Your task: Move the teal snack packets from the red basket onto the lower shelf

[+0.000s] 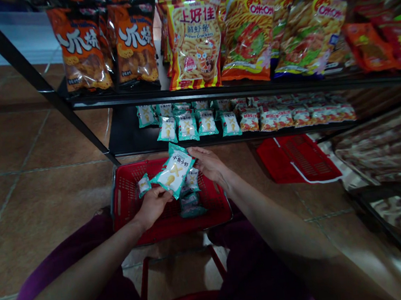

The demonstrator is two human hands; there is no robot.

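The left hand (152, 205) pinches the bottom edge of a green and white snack bag (176, 169). The right hand (207, 162) grips the same bag near its top right side, so both hands are closed on it. The bag is tilted, with its printed front facing up. It is above the red basket (152, 232), just in front of the low shelf (123, 132).

More little green bags (192, 210) lie in the basket, and one small bag (144, 185) sits apart on the left. It is dark down there, so I can't tell how many there are.

On the low shelf, green bags (187, 125) lean in rows next to red and white bags (269, 118). The front ones are close to the edge. Big snack bags (194, 41) stand on the top shelf (187, 94), right over the low one.

A few things could go wrong. The fingers only hold the bag by its sides, and the wrapper looks shiny, so it might slip and fall into the basket. A hard squeeze could crush the snacks inside. If a hand bumps the front row, a bag could tip off the shelf. If a hand comes up too fast, it could knock the top shelf.
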